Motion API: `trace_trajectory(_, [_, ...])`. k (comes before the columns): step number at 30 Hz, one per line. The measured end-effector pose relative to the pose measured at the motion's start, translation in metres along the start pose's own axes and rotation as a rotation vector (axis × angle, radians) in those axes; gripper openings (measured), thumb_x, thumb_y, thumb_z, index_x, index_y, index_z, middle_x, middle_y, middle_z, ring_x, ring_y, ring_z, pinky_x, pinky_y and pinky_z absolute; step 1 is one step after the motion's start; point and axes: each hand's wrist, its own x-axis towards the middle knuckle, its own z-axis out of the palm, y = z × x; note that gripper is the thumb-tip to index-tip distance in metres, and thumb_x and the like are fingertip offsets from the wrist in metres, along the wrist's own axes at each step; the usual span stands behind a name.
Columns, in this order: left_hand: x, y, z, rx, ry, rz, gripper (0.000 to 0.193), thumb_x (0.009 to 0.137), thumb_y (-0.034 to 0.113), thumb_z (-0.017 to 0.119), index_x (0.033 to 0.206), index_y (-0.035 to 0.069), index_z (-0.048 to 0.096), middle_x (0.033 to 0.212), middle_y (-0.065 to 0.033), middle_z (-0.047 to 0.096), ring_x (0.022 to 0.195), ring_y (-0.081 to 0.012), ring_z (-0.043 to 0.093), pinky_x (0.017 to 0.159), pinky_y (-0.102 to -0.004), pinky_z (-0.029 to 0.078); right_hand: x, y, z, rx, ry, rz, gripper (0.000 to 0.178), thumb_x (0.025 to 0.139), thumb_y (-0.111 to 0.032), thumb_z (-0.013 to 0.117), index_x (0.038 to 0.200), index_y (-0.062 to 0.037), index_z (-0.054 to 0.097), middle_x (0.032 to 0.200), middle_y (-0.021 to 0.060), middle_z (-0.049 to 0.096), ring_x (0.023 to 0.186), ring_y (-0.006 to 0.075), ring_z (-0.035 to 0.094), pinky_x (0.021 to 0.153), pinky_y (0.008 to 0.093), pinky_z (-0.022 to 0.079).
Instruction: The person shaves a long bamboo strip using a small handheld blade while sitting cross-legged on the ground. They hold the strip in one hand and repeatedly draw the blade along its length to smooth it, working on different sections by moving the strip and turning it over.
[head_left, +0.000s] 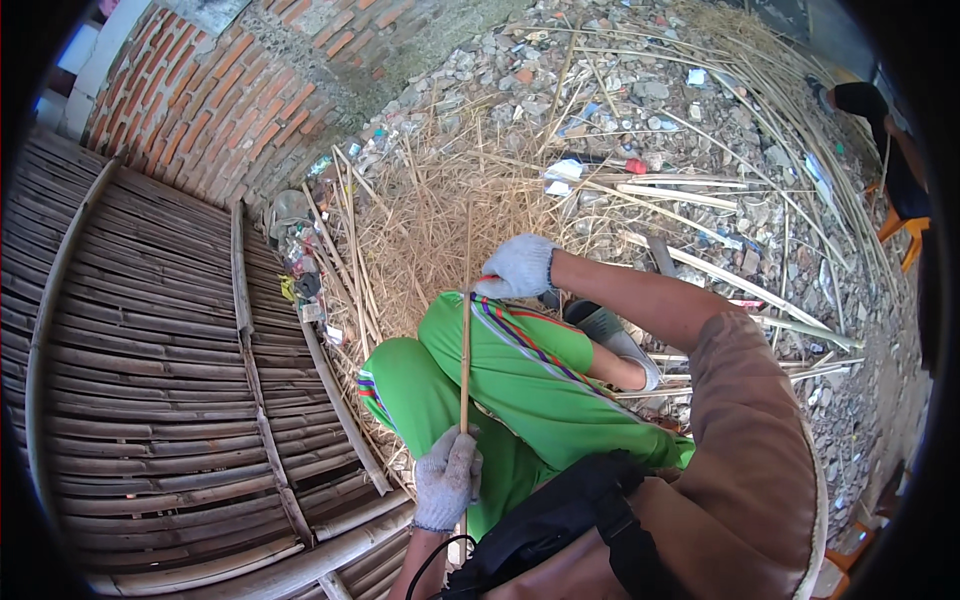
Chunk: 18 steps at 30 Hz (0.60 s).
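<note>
A long, thin bamboo strip (466,360) stands nearly upright in the picture, running past my green-trousered knees. My left hand (448,480), in a grey-white knit glove, is closed round its lower part. Farther up, my right hand (517,265), gloved the same way, is closed with its fingertips against the strip. A small red-orange bit shows at those fingertips; I cannot tell what it belongs to. Beyond my hands, the strip's thin far end lies over a heap of pale shavings (415,225).
A bamboo slat platform (160,400) fills the left side, below a brick wall (200,100). Long bamboo strips (740,270) lie across the rubble at the right. A red-ended object (635,166) lies beyond my right hand. Another person (905,170) is at the far right edge.
</note>
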Motion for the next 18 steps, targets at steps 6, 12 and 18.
trace_trajectory(6, [-0.006, 0.003, 0.001, -0.033, 0.013, -0.005, 0.039, 0.117, 0.033, 0.062, 0.136, -0.001, 0.068, 0.071, 0.0017, 0.058, 0.049, -0.0063, 0.051, 0.044, -0.0249, 0.040, 0.003, 0.003, -0.005, 0.029, 0.042, 0.073, 0.063, 0.106, -0.068, 0.049, 0.108, -0.0155, 0.085, 0.104, 0.0208, 0.081, 0.097, 0.0449, 0.077, 0.087, 0.0569, 0.061])
trace_trajectory(12, [-0.017, -0.004, -0.002, -0.032, 0.005, -0.031, 0.038, 0.117, 0.032, 0.060, 0.134, -0.001, 0.068, 0.072, 0.0019, 0.058, 0.049, -0.0059, 0.051, 0.044, -0.0248, 0.040, -0.003, 0.003, -0.005, 0.027, 0.033, 0.043, 0.065, 0.106, -0.068, 0.046, 0.106, -0.0167, 0.085, 0.102, 0.0208, 0.081, 0.097, 0.0452, 0.078, 0.086, 0.0563, 0.061])
trace_trajectory(18, [-0.026, -0.002, -0.003, -0.028, -0.001, -0.044, 0.039, 0.117, 0.033, 0.060, 0.134, -0.001, 0.069, 0.072, 0.0021, 0.060, 0.051, -0.0054, 0.051, 0.045, -0.0243, 0.040, 0.012, 0.019, 0.003, 0.030, 0.070, 0.023, 0.064, 0.107, -0.070, 0.048, 0.112, -0.0182, 0.085, 0.106, 0.0185, 0.082, 0.098, 0.0439, 0.078, 0.084, 0.0565, 0.062])
